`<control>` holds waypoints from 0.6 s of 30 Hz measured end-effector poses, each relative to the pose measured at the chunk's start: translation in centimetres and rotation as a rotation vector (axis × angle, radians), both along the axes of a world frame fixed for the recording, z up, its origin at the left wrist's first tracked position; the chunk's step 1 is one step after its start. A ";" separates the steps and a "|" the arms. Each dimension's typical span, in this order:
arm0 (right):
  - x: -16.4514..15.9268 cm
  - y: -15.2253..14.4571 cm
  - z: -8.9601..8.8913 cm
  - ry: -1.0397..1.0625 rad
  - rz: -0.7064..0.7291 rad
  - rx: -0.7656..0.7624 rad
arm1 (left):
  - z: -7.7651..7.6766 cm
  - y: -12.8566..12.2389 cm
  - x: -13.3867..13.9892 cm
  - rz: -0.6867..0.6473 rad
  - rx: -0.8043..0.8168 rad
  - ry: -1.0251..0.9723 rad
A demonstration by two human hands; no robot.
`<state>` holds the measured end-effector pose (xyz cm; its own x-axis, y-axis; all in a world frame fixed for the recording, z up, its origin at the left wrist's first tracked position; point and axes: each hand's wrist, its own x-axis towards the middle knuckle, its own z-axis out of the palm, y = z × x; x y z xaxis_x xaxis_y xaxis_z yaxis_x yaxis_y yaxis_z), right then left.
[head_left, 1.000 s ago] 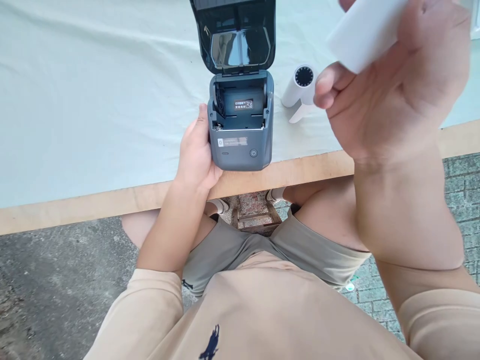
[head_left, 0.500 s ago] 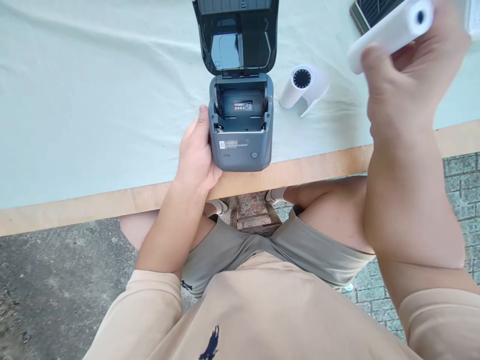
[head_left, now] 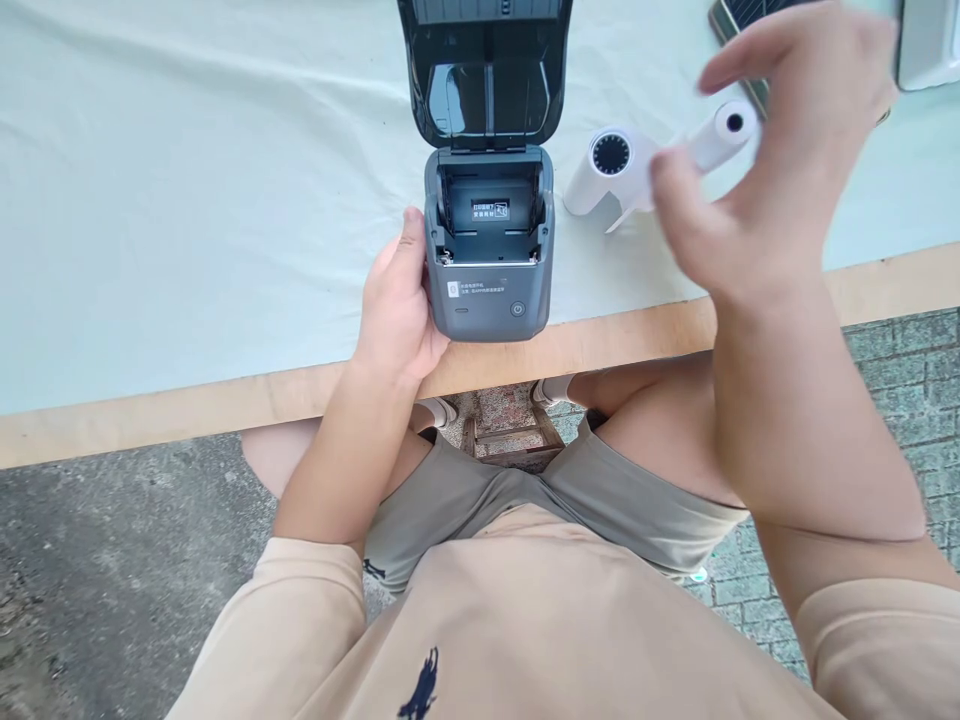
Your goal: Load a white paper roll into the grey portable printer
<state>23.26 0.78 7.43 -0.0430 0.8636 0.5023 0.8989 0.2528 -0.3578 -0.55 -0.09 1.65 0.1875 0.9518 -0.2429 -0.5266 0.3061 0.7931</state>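
A dark grey label printer (head_left: 491, 300) stands at the table's near edge with its lid (head_left: 487, 80) raised and a bare paper bay. My left hand (head_left: 397, 300) grips the printer's left side, thumb along the wall and fingers partly hidden beneath. Right of the printer, a white paper roll (head_left: 585, 185) with a black toothed core lies with its loose end out. Beyond it is a second, thinner white roll (head_left: 716, 140) with a small dark hole. Over that second roll my right hand (head_left: 787, 170) is spread, thumb and fingers apart, holding nothing; its fingertips are slightly blurred.
A pale green cloth (head_left: 210, 200) covers the table, whose wooden edge (head_left: 225, 405) runs in front of my legs. At the upper right lie a dark, flat item (head_left: 739, 15), partly behind my hand, and a light grey object (head_left: 930, 45) cut off by the frame.
My right hand has let go of the thinner roll, which now lies beside the other one. The hand has moved left and opened. The printer has shifted slightly right in view.
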 end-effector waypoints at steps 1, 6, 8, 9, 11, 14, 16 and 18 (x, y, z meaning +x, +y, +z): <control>-0.5 0.1 -0.2 -0.088 -0.008 -0.036 | 0.0 0.0 0.0 -0.003 0.005 0.009; -2.2 0.3 -1.0 -0.269 -0.035 -0.207 | -0.3 0.1 -0.1 -0.013 0.017 0.018; -2.5 0.4 -1.0 -0.247 -0.067 -0.196 | -0.3 0.1 0.0 -0.004 0.020 0.002; -2.7 0.4 -1.0 -0.234 -0.074 -0.184 | -0.3 0.1 0.0 -0.002 0.021 -0.003; -3.1 0.5 -1.0 -0.213 -0.071 -0.168 | -0.4 0.1 0.0 0.001 0.024 -0.003; -3.7 0.9 -1.1 -0.203 -0.032 -0.181 | -0.4 0.1 0.0 -0.005 0.023 -0.005; -4.1 1.1 -1.0 -0.197 -0.007 -0.181 | -0.4 0.1 0.0 -0.002 0.020 -0.015; -4.2 1.3 -0.6 -0.177 -0.019 -0.144 | -0.5 0.1 0.0 0.004 0.015 -0.017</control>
<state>19.05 2.05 6.80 -0.1023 0.9274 0.3597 0.9549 0.1929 -0.2257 -0.58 0.01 1.16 0.1875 0.9560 -0.2254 -0.5410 0.2921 0.7887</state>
